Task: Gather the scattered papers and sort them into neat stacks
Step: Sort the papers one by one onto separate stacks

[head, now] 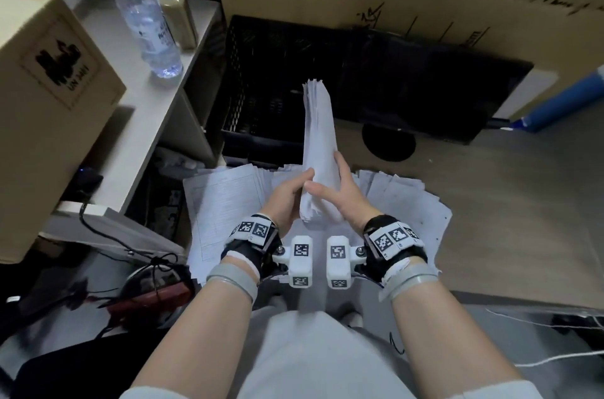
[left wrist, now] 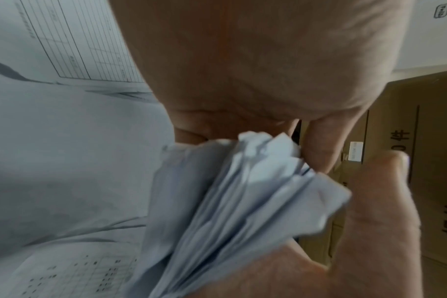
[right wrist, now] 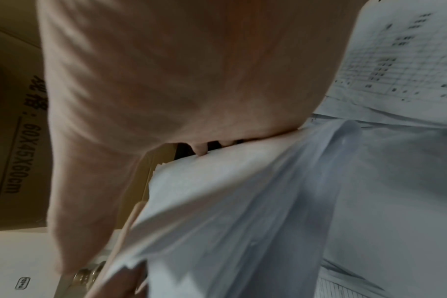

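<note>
The right wrist view shows a brown cardboard box (right wrist: 15, 141) printed "60X45X60cm", underlined, with blurred characters before it; another brown carton (left wrist: 408, 181) in the left wrist view carries "0 件" and further characters too cropped to read; the papers on the floor (head: 225, 202) bear ruled tables, their print too small to read.

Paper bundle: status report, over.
Left hand and right hand both grip paper bundle, held upright. Loose sheets still spread below. Nothing blocking.
</note>
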A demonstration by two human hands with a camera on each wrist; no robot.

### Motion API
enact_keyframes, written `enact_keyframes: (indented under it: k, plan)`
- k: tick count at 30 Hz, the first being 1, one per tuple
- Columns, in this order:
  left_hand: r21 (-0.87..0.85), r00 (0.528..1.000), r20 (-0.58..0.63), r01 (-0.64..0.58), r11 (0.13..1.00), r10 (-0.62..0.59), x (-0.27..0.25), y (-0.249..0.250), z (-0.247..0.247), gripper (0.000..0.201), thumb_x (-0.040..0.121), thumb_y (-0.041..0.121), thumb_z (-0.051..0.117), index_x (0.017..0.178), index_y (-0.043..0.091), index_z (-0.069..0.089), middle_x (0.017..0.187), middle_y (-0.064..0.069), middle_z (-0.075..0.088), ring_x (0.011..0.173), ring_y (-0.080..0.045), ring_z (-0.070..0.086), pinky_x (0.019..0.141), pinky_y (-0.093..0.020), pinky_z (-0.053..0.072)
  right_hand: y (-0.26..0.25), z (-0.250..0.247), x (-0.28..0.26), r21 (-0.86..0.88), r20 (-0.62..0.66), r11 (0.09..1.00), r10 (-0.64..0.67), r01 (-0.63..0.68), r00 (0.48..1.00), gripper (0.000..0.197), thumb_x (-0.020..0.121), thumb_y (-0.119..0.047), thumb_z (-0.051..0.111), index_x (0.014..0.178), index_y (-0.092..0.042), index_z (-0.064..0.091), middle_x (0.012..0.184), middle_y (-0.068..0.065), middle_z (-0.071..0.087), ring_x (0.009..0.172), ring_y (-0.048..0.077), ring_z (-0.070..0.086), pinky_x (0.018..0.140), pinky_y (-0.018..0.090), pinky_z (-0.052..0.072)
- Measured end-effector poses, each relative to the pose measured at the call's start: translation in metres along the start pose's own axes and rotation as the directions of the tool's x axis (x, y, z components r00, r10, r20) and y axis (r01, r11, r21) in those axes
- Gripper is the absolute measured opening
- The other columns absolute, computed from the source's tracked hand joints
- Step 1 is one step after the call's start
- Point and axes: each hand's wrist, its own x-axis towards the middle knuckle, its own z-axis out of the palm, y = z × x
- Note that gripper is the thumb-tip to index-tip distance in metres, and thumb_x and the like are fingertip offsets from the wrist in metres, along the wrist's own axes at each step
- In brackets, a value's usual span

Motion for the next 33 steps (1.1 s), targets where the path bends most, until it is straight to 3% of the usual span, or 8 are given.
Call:
enact_keyframes:
  k: [6,8,13,16,18,24,28,33]
  plan:
    - [0.097,0.998,0.007,-0.068,0.993,0.068,0.009,-0.005,0.023,0.069,0.08,0.048,0.073,0.124,-0.005,0.065,0.126,-0.034,0.062,0.119,-0.049,0.06,0.106,-0.056,0.045,0.003,-0.023,-0.003,0.013,0.005,0.998,-0.068,0.068,0.998,0.11,0.073,-0.048,0.08,0.157,-0.036,0.009,0.162,-0.01,0.015,0.146,0.012,0.023,0.113,0.032,0.027]
    - [0.09,0.995,-0.014,-0.094,0.992,0.095,0.011,-0.007,0.029,0.07,0.076,0.048,0.078,0.124,-0.001,0.067,0.123,-0.031,0.065,0.118,-0.047,0.062,0.108,-0.058,0.045,0.004,-0.03,-0.004,0.045,0.041,0.995,-0.086,0.084,0.995,0.106,0.072,-0.048,0.078,0.156,-0.037,0.015,0.161,-0.013,0.017,0.145,0.01,0.025,0.115,0.034,0.028]
    - [0.095,0.986,-0.098,-0.126,0.987,0.136,0.018,-0.013,0.049,0.042,0.091,0.034,0.071,0.12,0.003,0.068,0.111,-0.012,0.076,0.107,-0.025,0.072,0.096,-0.04,0.055,0.01,-0.055,-0.001,0.109,0.102,0.991,-0.087,0.075,0.991,0.092,0.078,-0.049,0.079,0.152,-0.042,0.026,0.159,-0.013,0.029,0.143,0.005,0.031,0.119,0.042,0.028]
    - [0.069,0.989,-0.072,-0.121,0.99,0.126,0.017,-0.015,0.071,0.013,0.098,0.028,0.062,0.103,0.016,0.066,0.077,0.019,0.075,0.069,0.014,0.067,0.063,-0.008,0.05,0.013,-0.074,-0.003,0.143,0.141,0.989,-0.062,0.042,0.988,0.089,0.074,-0.059,0.077,0.149,-0.044,0.032,0.159,-0.009,0.031,0.144,0.01,0.032,0.12,0.048,0.024]
    - [0.054,0.989,-0.05,-0.135,0.989,0.138,0.016,-0.018,0.082,0.01,0.102,0.026,0.055,0.101,0.021,0.064,0.067,0.025,0.071,0.062,0.018,0.063,0.05,-0.002,0.044,0.012,-0.084,-0.008,0.195,0.161,0.98,-0.078,0.046,0.984,0.087,0.075,-0.059,0.075,0.15,-0.038,0.036,0.158,-0.01,0.031,0.14,0.005,0.035,0.12,0.041,0.023]
    - [0.031,0.965,-0.2,-0.167,0.986,0.169,0.03,-0.036,0.112,0.038,0.096,0.03,0.064,0.121,0.002,0.068,0.107,-0.016,0.076,0.095,-0.029,0.075,0.073,-0.028,0.059,0.022,-0.12,-0.016,0.216,0.167,0.976,-0.048,0.011,0.985,0.057,0.088,-0.031,0.071,0.142,-0.031,0.051,0.133,-0.002,0.063,0.122,0.022,0.061,0.107,0.048,0.045]
    - [0.063,0.94,-0.296,-0.159,0.985,0.171,0.039,-0.048,0.125,0.026,0.092,0.02,0.071,0.11,0.001,0.07,0.099,-0.017,0.076,0.085,-0.03,0.073,0.071,-0.032,0.059,0.026,-0.136,-0.019,0.278,0.142,0.96,-0.019,-0.022,0.99,0.047,0.094,-0.032,0.066,0.139,-0.027,0.055,0.124,-0.001,0.069,0.111,0.023,0.067,0.095,0.042,0.054]
    - [0.058,0.932,-0.328,-0.143,0.988,0.154,0.046,-0.054,0.13,0.028,0.097,0.019,0.064,0.114,-0.002,0.069,0.11,-0.02,0.074,0.104,-0.038,0.071,0.089,-0.041,0.056,0.033,-0.143,-0.017,0.401,0.124,0.91,0.06,-0.105,0.99,0.053,0.095,-0.044,0.059,0.141,-0.018,0.052,0.127,0.008,0.067,0.118,0.028,0.063,0.106,0.051,0.045]
